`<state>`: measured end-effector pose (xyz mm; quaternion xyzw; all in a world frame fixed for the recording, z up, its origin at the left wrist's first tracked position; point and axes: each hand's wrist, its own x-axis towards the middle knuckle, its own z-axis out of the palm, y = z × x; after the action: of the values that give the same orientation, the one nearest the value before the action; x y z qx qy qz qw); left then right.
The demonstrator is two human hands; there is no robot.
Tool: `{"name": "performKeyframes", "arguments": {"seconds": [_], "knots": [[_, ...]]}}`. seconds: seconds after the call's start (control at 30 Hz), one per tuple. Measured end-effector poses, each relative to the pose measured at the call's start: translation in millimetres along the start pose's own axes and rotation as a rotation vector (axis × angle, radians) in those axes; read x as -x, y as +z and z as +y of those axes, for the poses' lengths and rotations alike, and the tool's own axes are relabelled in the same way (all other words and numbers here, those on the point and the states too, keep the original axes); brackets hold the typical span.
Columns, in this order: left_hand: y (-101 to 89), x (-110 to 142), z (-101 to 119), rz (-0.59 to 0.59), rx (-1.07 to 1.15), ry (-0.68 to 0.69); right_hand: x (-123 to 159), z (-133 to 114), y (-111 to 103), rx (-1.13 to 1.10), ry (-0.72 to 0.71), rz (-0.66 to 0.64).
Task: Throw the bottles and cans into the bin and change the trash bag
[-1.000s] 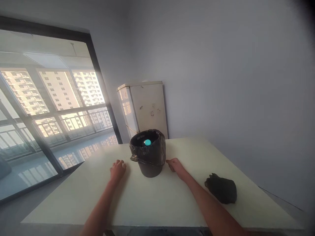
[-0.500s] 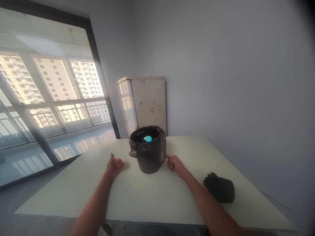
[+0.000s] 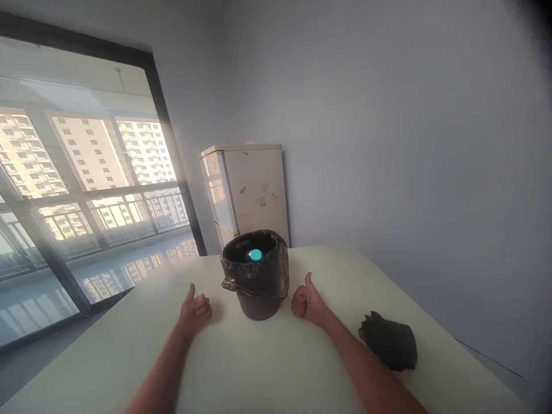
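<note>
A dark trash can [image 3: 260, 307] stands upright on the table, lined with a black plastic bag [image 3: 263, 279] folded down over its rim. Inside it shows a turquoise cap [image 3: 256, 255], its lower part hidden by the bag's edge. To the left of the can, my left hand [image 3: 196, 310] is a fist with the thumb pointing up, holding nothing. My right hand [image 3: 307, 303] makes the same thumb-up fist just right of the can, apart from the bag and with nothing in it.
A roll of black plastic bags [image 3: 390, 342] lies on the pale table [image 3: 241, 368] beside my right forearm. Behind the table stands a worn white refrigerator [image 3: 254, 190]. Large glass doors [image 3: 107, 172] are at the left, a bare wall [image 3: 388, 144] at the right.
My right hand has come off the side of the bag, and its thumb now points up. My left hand keeps its thumb-up fist. The view has tilted up slightly.
</note>
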<state>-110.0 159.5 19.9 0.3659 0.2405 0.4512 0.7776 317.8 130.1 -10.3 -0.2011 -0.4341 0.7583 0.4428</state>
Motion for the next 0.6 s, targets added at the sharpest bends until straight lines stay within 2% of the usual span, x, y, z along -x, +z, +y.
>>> {"name": "performKeyframes", "arguments": {"seconds": [0.23, 0.37, 0.6], "knots": [[-5.1, 3.4, 4.0, 0.068, 0.076, 0.045, 7.4, -5.7, -0.6, -0.082, 0.034, -0.085], [-5.5, 2.7, 5.8, 0.076, 0.080, 0.023, 10.8, -9.2, 0.2, -0.076, 0.058, -0.109], [-6.5, 0.8, 1.6, 0.072, 0.082, -0.007, 15.4, -16.3, 2.6, 0.029, 0.103, -0.075]]}}
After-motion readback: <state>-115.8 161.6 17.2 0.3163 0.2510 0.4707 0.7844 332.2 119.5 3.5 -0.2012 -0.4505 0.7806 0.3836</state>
